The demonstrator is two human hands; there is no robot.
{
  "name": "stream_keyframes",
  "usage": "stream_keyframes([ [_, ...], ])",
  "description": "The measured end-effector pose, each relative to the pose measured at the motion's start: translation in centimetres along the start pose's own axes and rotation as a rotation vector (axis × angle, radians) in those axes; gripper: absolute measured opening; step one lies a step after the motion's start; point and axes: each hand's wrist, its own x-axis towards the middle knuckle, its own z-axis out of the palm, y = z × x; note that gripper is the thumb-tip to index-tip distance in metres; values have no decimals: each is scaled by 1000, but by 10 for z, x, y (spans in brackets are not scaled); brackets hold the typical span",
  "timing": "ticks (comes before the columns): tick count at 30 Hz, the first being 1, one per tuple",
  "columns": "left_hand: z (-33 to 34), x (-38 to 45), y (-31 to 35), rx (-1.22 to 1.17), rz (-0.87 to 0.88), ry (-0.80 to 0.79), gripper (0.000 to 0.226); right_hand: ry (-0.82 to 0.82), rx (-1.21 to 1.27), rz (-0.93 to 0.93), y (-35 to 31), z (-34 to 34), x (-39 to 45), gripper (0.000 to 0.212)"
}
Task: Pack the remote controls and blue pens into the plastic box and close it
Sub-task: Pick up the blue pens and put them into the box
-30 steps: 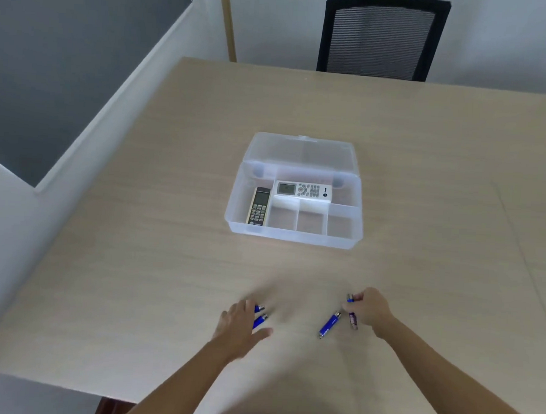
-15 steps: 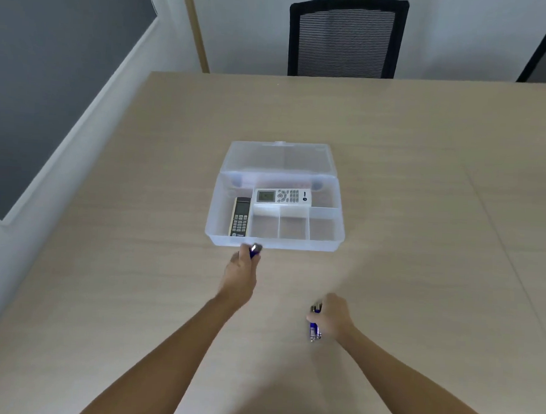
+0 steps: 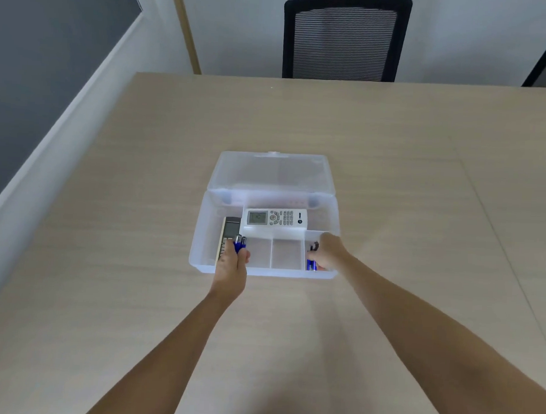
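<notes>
Centre of the frame: a translucent plastic box with dividers (image 3: pixel 200 234) sits on the light wooden table (image 3: pixel 393 181), its hinged lid (image 3: pixel 268 171) folded back. At its left end, a dark slim remote control (image 3: pixel 227 233) lies lengthwise; the left hand (image 3: pixel 232 268) is closed around two blue pens (image 3: pixel 239 244) above it. A white remote control (image 3: pixel 274 219) lies crosswise in the rear section. The right hand (image 3: pixel 326 252) grips blue pens (image 3: pixel 311 264) inside the front right compartment.

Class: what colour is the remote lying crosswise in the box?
White remote, with grey buttons; head view.
</notes>
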Motion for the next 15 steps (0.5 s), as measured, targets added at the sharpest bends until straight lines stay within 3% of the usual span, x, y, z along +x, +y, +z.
stream_keyframes([
  [4, 5, 5, -2, -3, 32, -25, 19, -133, 151, 150, -1, 3, 13, 23],
  [6, 50, 33, 28, -9, 53, -116, 21, -115, 252, 255, 40, -30, 32, 25],
  [9, 54, 34, 38, -103, -4, -140, 18, -188, 155, 162, 40, -55, 28, 18],
  [11, 58, 32, 47, -202, -33, -205, 14, -27, 112, 80, 42, -71, 29, 6],
  [13, 65, 32, 65, -346, -80, -325, 13, 325, 96, 10, 49, -87, 38, 8],
  [14, 75, 39, 77, -404, -118, -390, 12, 402, 142, 4, 54, -96, 50, 16],
  [15, 85, 48, 85, -427, -152, -448, 11, 379, 190, 25, 56, -102, 60, 24],
])
